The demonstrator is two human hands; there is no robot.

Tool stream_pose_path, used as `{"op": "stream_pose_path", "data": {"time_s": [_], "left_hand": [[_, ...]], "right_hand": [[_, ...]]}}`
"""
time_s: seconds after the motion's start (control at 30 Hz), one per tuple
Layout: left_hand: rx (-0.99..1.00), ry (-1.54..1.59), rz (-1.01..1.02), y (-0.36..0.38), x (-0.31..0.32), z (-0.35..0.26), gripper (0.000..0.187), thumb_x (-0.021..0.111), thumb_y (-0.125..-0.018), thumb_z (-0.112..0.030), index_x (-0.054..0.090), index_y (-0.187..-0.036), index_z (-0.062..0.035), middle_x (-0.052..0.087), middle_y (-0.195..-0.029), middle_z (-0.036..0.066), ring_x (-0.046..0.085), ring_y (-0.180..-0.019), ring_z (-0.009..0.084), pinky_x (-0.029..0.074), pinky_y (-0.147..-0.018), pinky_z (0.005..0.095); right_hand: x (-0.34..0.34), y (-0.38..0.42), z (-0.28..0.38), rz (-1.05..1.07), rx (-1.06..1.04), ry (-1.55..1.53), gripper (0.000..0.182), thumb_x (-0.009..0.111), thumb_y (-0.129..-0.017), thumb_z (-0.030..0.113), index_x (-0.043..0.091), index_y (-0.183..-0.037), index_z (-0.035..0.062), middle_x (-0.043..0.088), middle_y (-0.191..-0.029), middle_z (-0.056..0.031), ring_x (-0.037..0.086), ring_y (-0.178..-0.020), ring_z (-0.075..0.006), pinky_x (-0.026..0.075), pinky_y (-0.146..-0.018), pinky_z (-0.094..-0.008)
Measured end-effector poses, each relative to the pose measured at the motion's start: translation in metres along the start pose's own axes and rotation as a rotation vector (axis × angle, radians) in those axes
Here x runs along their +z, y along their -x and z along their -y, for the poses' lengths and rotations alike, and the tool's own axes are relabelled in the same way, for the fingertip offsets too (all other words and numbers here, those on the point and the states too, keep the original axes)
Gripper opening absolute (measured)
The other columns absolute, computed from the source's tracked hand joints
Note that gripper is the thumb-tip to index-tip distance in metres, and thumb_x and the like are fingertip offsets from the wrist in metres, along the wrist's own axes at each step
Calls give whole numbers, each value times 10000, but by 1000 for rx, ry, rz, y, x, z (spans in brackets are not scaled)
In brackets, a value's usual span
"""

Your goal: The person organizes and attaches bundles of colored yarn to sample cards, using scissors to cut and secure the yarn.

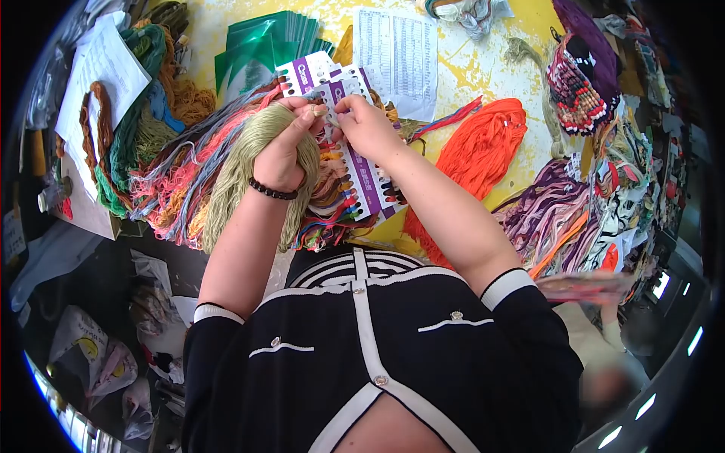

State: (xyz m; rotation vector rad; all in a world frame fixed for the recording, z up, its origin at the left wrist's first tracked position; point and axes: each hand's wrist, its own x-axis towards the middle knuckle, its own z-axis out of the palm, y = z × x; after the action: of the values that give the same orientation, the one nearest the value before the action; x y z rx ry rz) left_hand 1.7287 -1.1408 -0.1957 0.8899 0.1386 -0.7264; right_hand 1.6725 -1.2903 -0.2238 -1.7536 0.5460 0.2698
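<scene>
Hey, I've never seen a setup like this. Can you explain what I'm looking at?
There's no robot here, just a person's bare hands. The single picture comes from a camera worn on their head, looking down past their own body. The left hand holds a hank of pale green thread; the right hand is at the purple-and-white cards, its grip unclear. On the worn yellow table lie orange-red thread, green packets and a printed sheet.

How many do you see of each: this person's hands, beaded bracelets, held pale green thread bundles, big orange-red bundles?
Left hand and right hand: 2
Beaded bracelet: 1
Pale green bundle: 1
Orange-red bundle: 1
Total: 5
</scene>
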Motion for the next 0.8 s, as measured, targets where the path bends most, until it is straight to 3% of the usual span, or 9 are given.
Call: {"op": "stream_pose_path", "data": {"time_s": [0.2, 0.3, 0.4, 0.5, 0.6, 0.63, 0.67, 0.73, 0.8], "left_hand": [[-50, -203, 58, -6, -6, 6, 280, 572, -876, -21, 499, -1147, -15, 643, -947, 65, 604, -849, 130, 474, -752, 262], [59, -1182, 257, -12, 2, 13, 409, 554, -804, 43, 505, -1207, -11, 626, -883, 51, 568, -726, 101, 473, -686, 244], [205, -1150, 300, 8, 5, 3, 455, 596, -794, 48, 480, -1228, -20, 571, -824, 25, 541, -720, 97, 467, -685, 234], [38, -621, 234, 15, 4, 0, 556, 648, -775, 45, 419, -1275, -37, 504, -823, 0, 534, -768, 89, 466, -690, 225], [-41, -273, 226, 24, 1, -6, 455, 649, -798, 0, 474, -1215, -47, 509, -828, 2, 533, -792, 98, 467, -725, 238], [205, -825, 37, 20, -14, -6, 378, 639, -815, -24, 513, -1170, -55, 521, -825, 5, 536, -795, 111, 471, -727, 254], [455, -1368, -174, 18, -26, -4, 304, 630, -831, -48, 553, -1125, -63, 534, -821, 9, 539, -799, 124, 476, -729, 270], [499, -1084, -383, 27, -21, -26, 206, 606, -867, -128, 597, -1065, -72, 555, -807, -3, 531, -731, 132, 463, -673, 280], [212, -407, -422, 46, -30, -52, 221, 573, -900, -173, 573, -1098, -74, 550, -810, -10, 519, -728, 96, 447, -683, 252]], "right_hand": [[-2, 0, -5, 22, 80, -396, 187, 490, -922, 119, 507, -1071, 7, 629, -765, -72, 585, -649, -123, 468, -604, -262], [-13, 13, 9, 23, 61, -522, 214, 512, -913, 129, 510, -1091, 9, 622, -774, -68, 568, -642, -112, 453, -591, -245], [-31, 34, 24, -86, 23, -134, 280, 597, -871, 174, 536, -1092, 13, 625, -807, -69, 570, -672, -96, 450, -595, -240], [-39, 38, 4, -421, -297, 468, 252, 679, -818, 190, 625, -980, 4, 638, -732, -28, 554, -629, -69, 454, -574, -249], [-37, 43, -2, -61, 105, 9, 211, 681, -823, 186, 660, -918, -2, 615, -678, 12, 528, -613, -50, 444, -574, -242], [-31, 41, -9, -167, -2, 3, 292, 690, -781, 304, 635, -709, 26, 567, -561, -45, 545, -532, -152, 418, -532, -306], [-31, 39, -14, -166, -8, 3, 292, 690, -781, 304, 635, -709, 26, 567, -561, -45, 545, -532, -152, 418, -532, -306], [-39, 38, -16, -146, -1, 20, 248, 670, -800, 290, 665, -779, 43, 583, -581, -52, 529, -523, -138, 401, -519, -303], [-46, 43, -11, -145, -12, 39, 234, 663, -807, 278, 673, -804, 45, 586, -588, -47, 519, -520, -129, 396, -518, -300]]}}
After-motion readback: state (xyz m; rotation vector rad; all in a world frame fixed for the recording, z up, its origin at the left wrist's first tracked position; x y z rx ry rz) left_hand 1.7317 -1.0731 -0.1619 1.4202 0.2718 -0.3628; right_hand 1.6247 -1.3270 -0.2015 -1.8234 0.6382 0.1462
